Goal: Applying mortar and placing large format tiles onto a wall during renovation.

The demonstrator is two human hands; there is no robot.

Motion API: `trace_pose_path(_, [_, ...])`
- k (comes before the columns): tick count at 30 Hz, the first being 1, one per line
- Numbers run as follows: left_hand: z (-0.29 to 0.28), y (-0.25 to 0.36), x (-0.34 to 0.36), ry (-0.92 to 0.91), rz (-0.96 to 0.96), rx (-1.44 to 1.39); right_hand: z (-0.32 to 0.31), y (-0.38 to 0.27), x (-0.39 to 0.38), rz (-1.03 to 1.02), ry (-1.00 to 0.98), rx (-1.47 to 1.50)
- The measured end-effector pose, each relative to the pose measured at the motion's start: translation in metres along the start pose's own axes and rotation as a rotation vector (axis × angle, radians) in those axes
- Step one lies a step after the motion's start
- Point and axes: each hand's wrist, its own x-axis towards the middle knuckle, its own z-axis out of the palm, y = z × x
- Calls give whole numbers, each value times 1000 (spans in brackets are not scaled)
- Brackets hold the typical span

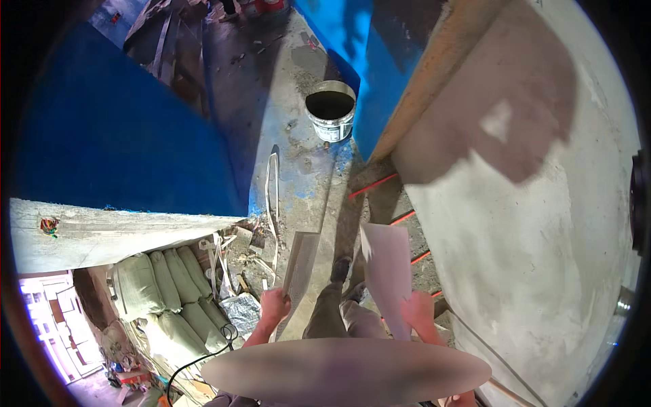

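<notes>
Has at the right, from one to five o'clock of the view, the large plaster wall [502, 258], pale, with a darker patch in the upper part. Meets at ten o'clock the deep blue wall [129, 136], ending in a sharp corner, with a whitish face [129, 234] along the lower edge. Stands on the concrete floor [291, 129], stretching from six toward twelve o'clock, and so has a lane for moving forward. Finds at one o'clock a second blue surface [386, 88], brown at the edge, narrowing this lane from the right. Sees at eight o'clock the stacked sacks [139, 281], grey-green.

Carries near seven o'clock the grey panel [300, 268] and between four and five the pale panel [390, 264], both tilted, well apart, with trouser legs [325, 315] between. Has at twelve the white bucket [332, 127], just beside the second blue surface, with passing room on the left. With the left hand [275, 305], at seven, grips the grey panel by the outer edge. With the right hand [418, 312], near five, grasps the pale panel likewise. Has also a narrow white strap [277, 176] near half past nine, and red lines [403, 218] from three to four.
</notes>
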Motion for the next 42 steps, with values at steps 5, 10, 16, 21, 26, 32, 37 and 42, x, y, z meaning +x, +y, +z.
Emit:
trace_pose_path(5, [-8,-13,5,74,-4,-62,6,-41,33,50,-13,16])
trace_pose_path(10, [-15,-20,25,61,-19,-72,10,-79,69,43,14,75])
trace_pose_path(16, [-25,-21,47,56,-3,-106,20,-110,99,65,-141,235])
trace_pose_path(21, [-29,-23,59,65,-15,-58,47,-136,104,194,-75,257])
trace_pose_path(26, [-27,-27,63,73,3,-19,72,-150,105,223,-73,222])
trace_pose_path(32, [-30,-28,61,10,-21,33,94,-174,98,158,29,346])
trace_pose_path(37, [-34,-27,63,8,-26,14,107,-191,90,96,15,252])
trace_pose_path(42, [-28,-26,57,18,-67,6,133,-202,90,200,-66,230])
